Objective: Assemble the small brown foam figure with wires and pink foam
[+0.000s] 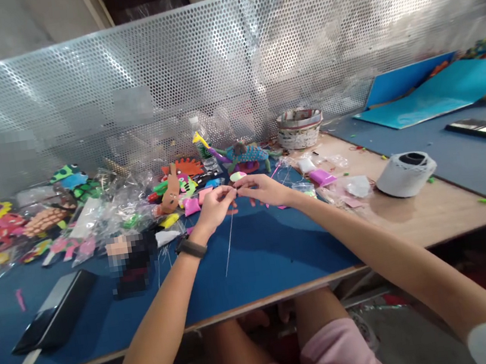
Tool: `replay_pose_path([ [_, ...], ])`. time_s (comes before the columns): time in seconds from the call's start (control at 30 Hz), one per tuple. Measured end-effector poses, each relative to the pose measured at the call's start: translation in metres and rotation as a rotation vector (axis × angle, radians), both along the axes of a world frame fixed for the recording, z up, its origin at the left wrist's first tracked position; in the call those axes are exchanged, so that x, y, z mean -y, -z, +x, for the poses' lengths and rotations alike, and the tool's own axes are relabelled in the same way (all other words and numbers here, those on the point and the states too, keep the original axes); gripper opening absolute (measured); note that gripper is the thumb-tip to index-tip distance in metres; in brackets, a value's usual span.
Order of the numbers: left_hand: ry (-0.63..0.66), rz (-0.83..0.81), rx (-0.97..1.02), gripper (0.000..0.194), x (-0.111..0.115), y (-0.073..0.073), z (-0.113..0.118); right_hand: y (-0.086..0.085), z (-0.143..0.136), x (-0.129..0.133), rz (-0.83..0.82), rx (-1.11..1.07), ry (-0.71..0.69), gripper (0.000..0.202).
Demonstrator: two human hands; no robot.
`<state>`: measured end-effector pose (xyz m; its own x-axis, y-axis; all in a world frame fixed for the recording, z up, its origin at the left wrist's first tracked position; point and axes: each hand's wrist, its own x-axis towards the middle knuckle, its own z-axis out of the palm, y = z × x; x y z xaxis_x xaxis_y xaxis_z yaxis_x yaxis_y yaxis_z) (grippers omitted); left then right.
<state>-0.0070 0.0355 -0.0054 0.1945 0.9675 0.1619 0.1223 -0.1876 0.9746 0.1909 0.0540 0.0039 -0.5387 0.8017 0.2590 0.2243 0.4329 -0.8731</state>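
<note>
At the middle of the blue mat (272, 262), with clock directions counted from the fingertips, a thin wire (230, 247) is pinched at its upper end and is slanted down just past six o'clock. The fingertips of the left hand (217, 207) and right hand (264, 188) are brought together and closed on it; which of them bears the grip cannot be told. By a small pale piece (237, 176) the twelve o'clock side is taken, though whether it is touched cannot be made out. A dark band (191, 247) is worn on the left wrist. At one o'clock a blue spotted figure (246, 154) is seen, at eleven a clear bottle (200, 134), near two a woven basket (300, 129). A pink packet (191, 206) is placed at nine, near the left hand; at three, a white cone-shaped spool (407, 174) is stood well apart.
</note>
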Motion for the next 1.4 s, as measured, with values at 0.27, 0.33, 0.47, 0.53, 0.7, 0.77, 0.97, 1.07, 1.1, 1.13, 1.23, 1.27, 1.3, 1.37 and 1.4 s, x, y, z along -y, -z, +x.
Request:
replay_pose_path([
  [0.27, -0.065, -0.067, 0.078, 0.038, 0.001, -0.001, 0.003, 0.008, -0.009, 0.000, -0.030, -0.106, 0.055, 0.027],
  [0.33, -0.082, -0.091, 0.115, 0.036, 0.001, 0.000, 0.004, 0.010, -0.009, -0.001, 0.054, -0.099, 0.107, 0.025],
  [0.47, -0.089, -0.167, 0.177, 0.031, 0.001, 0.003, 0.007, 0.014, -0.003, -0.003, 0.443, 0.089, 0.168, 0.023],
  [0.53, -0.093, -0.201, 0.209, 0.028, 0.002, 0.004, 0.008, 0.013, 0.000, -0.002, 0.593, 0.224, 0.172, 0.026],
  [0.7, -0.091, -0.176, 0.184, 0.029, 0.000, 0.005, 0.006, 0.008, 0.000, 0.004, 0.628, 0.350, 0.246, 0.030],
  [0.77, -0.091, -0.091, 0.107, 0.032, -0.001, 0.005, 0.005, 0.005, -0.003, 0.005, 0.523, 0.270, 0.289, 0.029],
  [0.97, -0.032, 0.097, -0.009, 0.039, -0.003, 0.004, 0.001, -0.002, -0.003, -0.001, 0.216, 0.123, 0.206, 0.048],
  [1.07, -0.020, 0.088, -0.006, 0.038, -0.003, 0.004, 0.001, -0.003, -0.001, -0.002, 0.168, 0.103, 0.156, 0.047],
  [1.1, -0.018, 0.083, 0.002, 0.037, -0.004, 0.004, 0.001, -0.002, -0.001, -0.002, 0.157, 0.098, 0.142, 0.046],
  [1.13, -0.018, 0.083, 0.011, 0.037, -0.005, 0.005, 0.001, -0.002, 0.000, -0.002, 0.149, 0.096, 0.130, 0.045],
  [1.23, -0.029, 0.111, 0.018, 0.035, -0.007, 0.009, 0.002, -0.002, 0.001, -0.001, 0.195, 0.153, 0.165, 0.039],
  [1.27, -0.039, 0.122, 0.011, 0.034, -0.008, 0.010, 0.002, -0.002, 0.001, 0.000, 0.241, 0.207, 0.214, 0.036],
  [1.3, -0.053, 0.132, -0.003, 0.033, -0.009, 0.011, 0.002, -0.003, 0.001, 0.000, 0.302, 0.279, 0.274, 0.034],
  [1.37, -0.090, 0.158, -0.042, 0.030, -0.011, 0.014, 0.001, -0.004, 0.000, 0.003, 0.456, 0.449, 0.392, 0.032],
  [1.4, -0.111, 0.172, -0.060, 0.029, -0.012, 0.014, 0.000, -0.005, -0.001, 0.005, 0.537, 0.534, 0.426, 0.032],
])
